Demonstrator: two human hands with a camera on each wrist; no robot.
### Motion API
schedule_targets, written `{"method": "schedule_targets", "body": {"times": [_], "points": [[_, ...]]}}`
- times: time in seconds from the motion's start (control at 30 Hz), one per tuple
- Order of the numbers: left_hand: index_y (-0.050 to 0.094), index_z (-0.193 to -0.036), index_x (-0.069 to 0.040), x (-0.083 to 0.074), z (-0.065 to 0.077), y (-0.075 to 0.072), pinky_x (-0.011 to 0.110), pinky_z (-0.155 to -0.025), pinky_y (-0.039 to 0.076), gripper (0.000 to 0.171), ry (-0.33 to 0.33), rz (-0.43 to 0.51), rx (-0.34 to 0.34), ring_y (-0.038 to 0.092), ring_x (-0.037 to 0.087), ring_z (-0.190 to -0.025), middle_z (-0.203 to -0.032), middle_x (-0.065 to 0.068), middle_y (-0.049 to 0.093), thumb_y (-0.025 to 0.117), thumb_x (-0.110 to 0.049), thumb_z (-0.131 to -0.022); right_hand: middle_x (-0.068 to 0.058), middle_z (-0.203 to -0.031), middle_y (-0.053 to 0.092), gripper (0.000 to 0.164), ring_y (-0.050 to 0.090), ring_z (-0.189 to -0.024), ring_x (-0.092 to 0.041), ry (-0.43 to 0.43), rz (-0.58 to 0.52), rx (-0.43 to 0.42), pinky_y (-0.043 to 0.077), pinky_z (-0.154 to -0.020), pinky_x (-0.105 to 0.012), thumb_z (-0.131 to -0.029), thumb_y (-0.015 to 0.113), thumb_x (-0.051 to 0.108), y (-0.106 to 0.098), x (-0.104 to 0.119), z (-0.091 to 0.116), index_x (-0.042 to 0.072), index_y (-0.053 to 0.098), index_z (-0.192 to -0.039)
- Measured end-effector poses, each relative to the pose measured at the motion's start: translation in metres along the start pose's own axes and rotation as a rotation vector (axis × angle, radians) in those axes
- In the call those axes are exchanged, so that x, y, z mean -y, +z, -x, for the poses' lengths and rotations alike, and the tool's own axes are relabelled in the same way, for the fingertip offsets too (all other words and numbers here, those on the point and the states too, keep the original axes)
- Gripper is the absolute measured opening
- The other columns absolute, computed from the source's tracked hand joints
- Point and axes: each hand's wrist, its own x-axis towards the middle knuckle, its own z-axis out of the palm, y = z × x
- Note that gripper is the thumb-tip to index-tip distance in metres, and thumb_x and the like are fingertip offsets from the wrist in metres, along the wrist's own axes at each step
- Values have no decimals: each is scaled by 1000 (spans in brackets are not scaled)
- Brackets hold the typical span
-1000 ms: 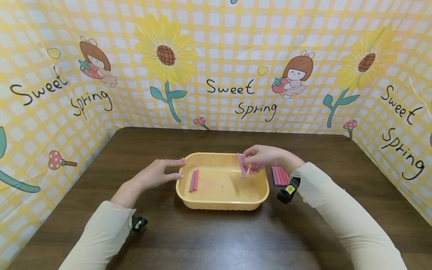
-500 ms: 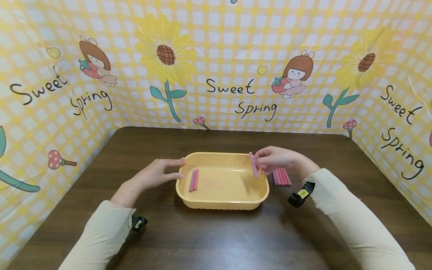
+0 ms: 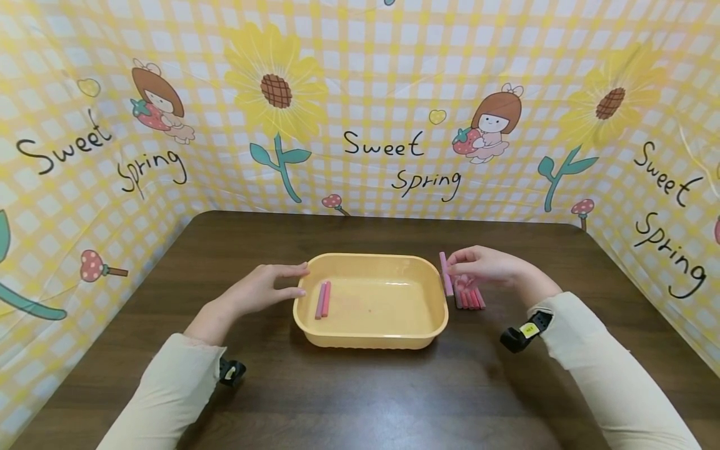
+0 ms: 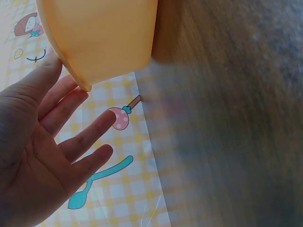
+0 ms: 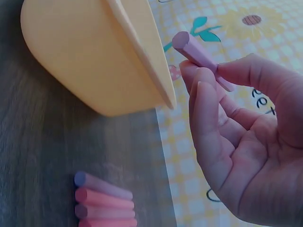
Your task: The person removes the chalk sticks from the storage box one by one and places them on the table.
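Note:
In the head view my right hand pinches a light purple stick of chalk between thumb and fingers, just outside the right rim of a yellow plastic tray. Below that hand, a row of several pink and purple chalk sticks lies on the table, partly covered by the fingers. My left hand holds the tray's left rim; the left wrist view has its thumb over the rim and fingertips at the outside. Inside the tray, at its left, a purple chalk and a pink chalk lie side by side.
The dark wooden table carries the tray near its middle. A yellow checked cloth with printed flowers and lettering walls off the back and both sides.
My right hand has moved rightward with the purple chalk, from above the tray's right part to beyond its rim over the row. The left hand and tray have stayed put.

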Motion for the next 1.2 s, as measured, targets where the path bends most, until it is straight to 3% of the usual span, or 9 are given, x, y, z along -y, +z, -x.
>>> {"method": "schedule_targets", "body": {"times": [0.17,0.73,1.2], "points": [[55,-130,-5,1,0,0,51,-106,37,49,-2,4,3,45,34,-130,-140,13,47,66,-24,-86,5,-72,60,11,57,-65,-4,-2,-46,-3,53,-64,-23,-95,51,14,-8,-10,7,4,53,-99],[55,-130,-5,3,0,1,51,-106,37,49,0,-1,4,45,33,-130,-140,13,47,66,-25,-86,5,-75,58,15,60,-70,-5,44,-79,-71,56,-71,-24,-96,49,17,-26,-43,31,4,49,-103],[55,-130,-5,2,-1,0,51,-107,37,52,13,-8,5,45,33,-130,-139,13,48,66,-29,-86,4,-82,60,19,61,-72,-5,93,-87,-75,56,-70,-22,-97,46,15,-36,-73,34,0,48,-109]]}}
